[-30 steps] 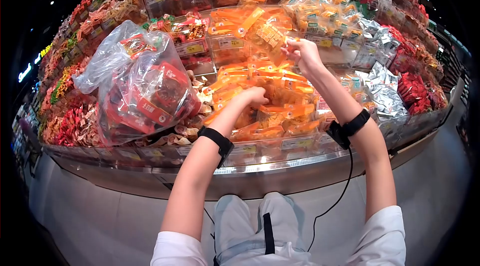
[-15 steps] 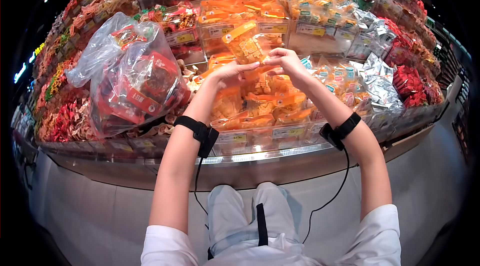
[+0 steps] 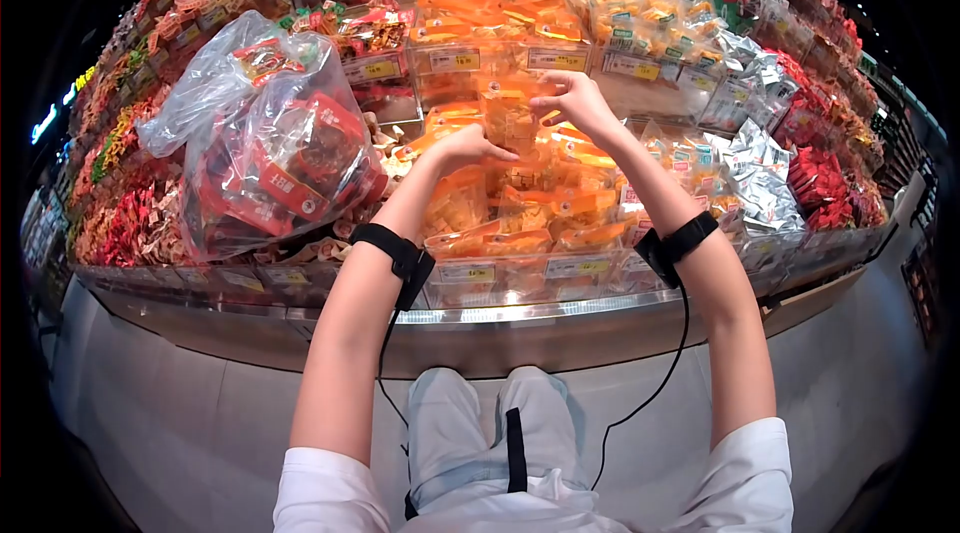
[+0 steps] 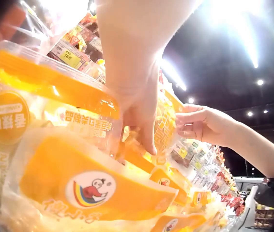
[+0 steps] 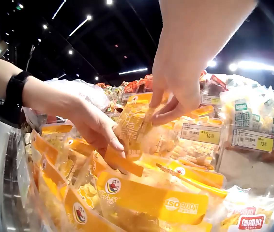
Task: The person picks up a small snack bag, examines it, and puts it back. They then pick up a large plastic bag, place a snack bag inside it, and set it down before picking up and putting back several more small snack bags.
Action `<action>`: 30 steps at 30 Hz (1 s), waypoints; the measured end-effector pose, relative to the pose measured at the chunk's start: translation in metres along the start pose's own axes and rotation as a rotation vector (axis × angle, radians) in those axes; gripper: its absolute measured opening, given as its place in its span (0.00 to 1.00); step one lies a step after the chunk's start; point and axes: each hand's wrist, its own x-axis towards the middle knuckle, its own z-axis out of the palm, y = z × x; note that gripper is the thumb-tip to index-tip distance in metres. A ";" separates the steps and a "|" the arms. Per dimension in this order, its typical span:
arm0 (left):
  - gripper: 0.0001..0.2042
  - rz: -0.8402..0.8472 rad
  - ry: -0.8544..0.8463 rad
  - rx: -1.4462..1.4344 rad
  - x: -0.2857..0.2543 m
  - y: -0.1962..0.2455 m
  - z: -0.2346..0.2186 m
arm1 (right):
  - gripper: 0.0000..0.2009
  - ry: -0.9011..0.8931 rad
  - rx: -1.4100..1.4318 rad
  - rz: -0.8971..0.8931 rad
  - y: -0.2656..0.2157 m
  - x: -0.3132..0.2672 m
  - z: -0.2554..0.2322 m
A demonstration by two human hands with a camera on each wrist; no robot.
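An orange-topped clear snack packet [image 3: 508,115] stands upright between my hands, over a bin of similar orange packets [image 3: 520,218]. At its right edge, my right hand [image 3: 580,105] pinches the film between thumb and fingers, plainest in the right wrist view. My left hand [image 3: 460,148] grips the packet low on its left side, with the thumb in front and the other fingers partly hidden. In the left wrist view, loose orange packets [image 4: 98,179] lie right under the left hand's fingertips.
A large clear plastic bag [image 3: 285,153] filled with red packets rests on the display to the left. Silver packets [image 3: 755,178] lie to the right. Behind, tiers of bins carry price tags [image 3: 460,60]. A metal-edged counter front [image 3: 500,313] runs before my legs.
My left hand has come up from among the orange packets to the held packet. My right hand has drawn that packet lower and left, and it has turned from tilted to upright.
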 end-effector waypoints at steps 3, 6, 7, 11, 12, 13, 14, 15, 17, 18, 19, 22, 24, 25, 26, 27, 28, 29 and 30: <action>0.25 0.003 0.032 0.095 0.005 -0.003 -0.006 | 0.07 0.004 -0.171 -0.034 0.016 0.001 0.006; 0.26 0.037 0.082 0.035 0.005 -0.007 -0.010 | 0.05 0.030 -0.328 -0.042 0.022 -0.014 0.020; 0.25 0.028 0.279 0.133 0.004 -0.005 -0.009 | 0.05 0.048 -0.334 -0.083 0.034 -0.013 0.026; 0.20 0.137 0.751 0.564 -0.013 0.008 0.015 | 0.05 0.027 -0.439 -0.106 0.057 -0.012 0.043; 0.17 0.229 0.811 0.613 -0.014 0.008 0.017 | 0.05 0.033 -0.499 -0.150 0.060 -0.013 0.047; 0.11 0.236 0.674 0.575 -0.014 0.008 0.018 | 0.06 0.069 -0.491 -0.164 0.062 -0.013 0.050; 0.11 0.266 0.569 0.567 -0.015 0.008 0.022 | 0.06 0.070 -0.483 -0.169 0.064 -0.012 0.052; 0.12 0.196 0.447 0.606 -0.014 0.005 0.026 | 0.07 0.108 -0.504 -0.161 0.065 -0.011 0.053; 0.13 0.126 0.323 0.643 -0.008 0.002 0.031 | 0.07 0.148 -0.525 -0.150 0.069 -0.009 0.055; 0.13 0.099 0.267 0.740 0.000 -0.004 0.033 | 0.06 0.132 -0.565 -0.188 0.068 -0.008 0.055; 0.13 0.076 0.211 0.834 0.010 -0.012 0.034 | 0.07 0.116 -0.608 -0.224 0.067 -0.007 0.053; 0.14 0.046 -0.049 0.629 0.032 -0.027 0.033 | 0.07 -0.036 -0.547 -0.126 0.060 0.003 0.044; 0.14 0.045 -0.068 0.676 0.033 -0.027 0.037 | 0.08 -0.089 -0.538 -0.093 0.049 0.010 0.034; 0.15 0.031 -0.082 0.724 0.030 -0.022 0.040 | 0.09 -0.055 -0.552 -0.099 0.041 0.013 0.030; 0.15 0.037 -0.081 0.725 0.027 -0.016 0.041 | 0.09 -0.022 -0.563 -0.104 0.033 0.015 0.025; 0.15 -0.006 -0.096 0.760 0.025 -0.012 0.041 | 0.10 0.000 -0.566 -0.110 0.031 0.019 0.019; 0.16 -0.052 -0.111 0.793 0.022 -0.010 0.041 | 0.10 0.048 -0.585 -0.140 0.029 0.023 0.015; 0.16 -0.055 -0.111 0.791 0.020 -0.009 0.041 | 0.10 0.063 -0.598 -0.139 0.029 0.026 0.011; 0.16 -0.048 -0.095 0.778 0.022 -0.012 0.040 | 0.10 0.076 -0.609 -0.138 0.028 0.026 0.009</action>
